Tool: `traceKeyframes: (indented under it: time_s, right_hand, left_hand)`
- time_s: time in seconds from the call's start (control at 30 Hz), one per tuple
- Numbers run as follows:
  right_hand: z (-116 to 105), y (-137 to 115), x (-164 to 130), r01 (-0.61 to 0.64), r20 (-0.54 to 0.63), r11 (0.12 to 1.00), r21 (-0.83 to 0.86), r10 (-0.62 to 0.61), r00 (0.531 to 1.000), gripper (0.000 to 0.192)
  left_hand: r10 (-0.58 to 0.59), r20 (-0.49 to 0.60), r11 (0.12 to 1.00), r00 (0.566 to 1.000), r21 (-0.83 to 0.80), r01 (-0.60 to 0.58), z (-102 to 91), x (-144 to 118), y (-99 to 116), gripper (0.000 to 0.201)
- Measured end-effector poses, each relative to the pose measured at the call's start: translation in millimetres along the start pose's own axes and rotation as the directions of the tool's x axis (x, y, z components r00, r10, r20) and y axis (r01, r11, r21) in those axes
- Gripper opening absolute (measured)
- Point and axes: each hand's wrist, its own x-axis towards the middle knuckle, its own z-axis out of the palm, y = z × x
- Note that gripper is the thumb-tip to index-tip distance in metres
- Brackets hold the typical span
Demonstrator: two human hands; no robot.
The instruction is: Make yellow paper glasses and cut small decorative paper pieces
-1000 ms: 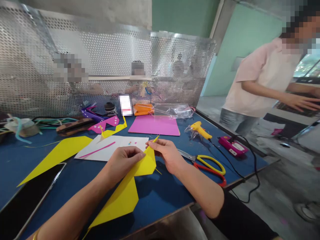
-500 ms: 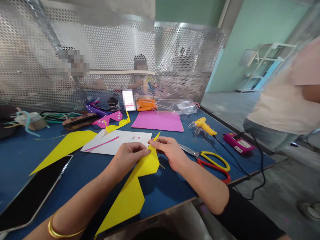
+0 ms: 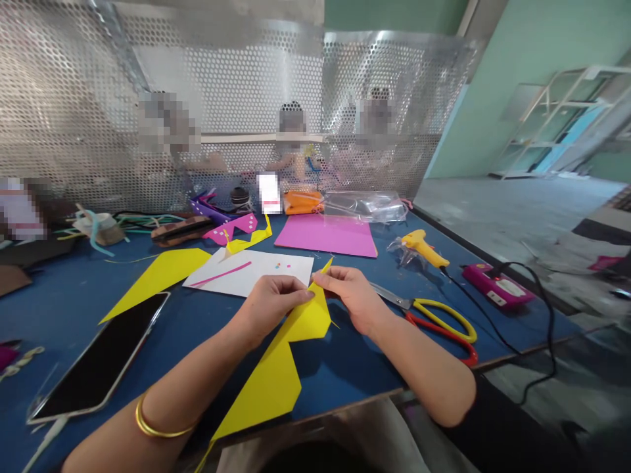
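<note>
A mesh screen is standing behind a blue table, with blurred people showing through it. Over the table's near edge, a yellow cutout is slanting down and toward the left from the grip, its notched side facing right. The left hand is pinching it between thumb and fingers near its upper end, and the right hand is grasping the narrow tip just beside; the exact finger contact beneath is hidden. The piece is looking thin and light, like card or foam: probably stiff enough to be holding its outline, yet likely to crease or tear at the narrow ends, so the broad parts just below the grip are offering the safer hold. Just beyond the grip, white paper is lying with a pink strip on it; farther beyond, a pink sheet is resting flat. To the right of the grip, scissors are lying near the right forearm, and a yellow glue gun is sitting farther out. To the left, another yellow sheet is lying partly under a phone, and past it yellow paper glasses are resting beside a pink pair.
</note>
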Motion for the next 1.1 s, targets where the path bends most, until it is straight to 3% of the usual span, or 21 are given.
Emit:
traceKeyframes:
  time_s: [0.27,0.53,0.73,1.0,1.1]
  right_hand:
    - [1.4,-2.1,-0.5,-0.055,0.005,0.998,0.031,0.055,0.998,0.043]
    - [3.3,-2.7,-2.7,0.022,-0.007,0.998,-0.052,-0.022,1.000,0.036]
    - [4.8,-3.4,-2.5,0.060,-0.063,0.998,-0.007,-0.060,0.996,0.036]
    - [4.0,-4.6,-3.0,0.015,-0.003,0.999,0.036,-0.014,1.000,0.037]
    - [3.9,-4.3,-2.8,-0.030,-0.006,0.998,0.063,0.031,1.000,0.039]
  left_hand:
    - [0.049,0.007,0.999,0.999,0.021,-0.049,2.6,0.4,-2.2,0.030]
    - [0.062,-0.009,0.997,0.998,0.042,-0.061,0.1,1.1,-2.9,0.034]
    - [0.004,0.022,0.995,1.000,0.096,-0.006,-0.7,3.1,-4.5,0.038]
    - [0.110,-0.009,0.986,0.994,0.125,-0.108,-0.6,0.5,-1.3,0.038]
    - [0.149,0.028,0.976,0.988,0.156,-0.151,0.5,0.2,-1.3,0.038]
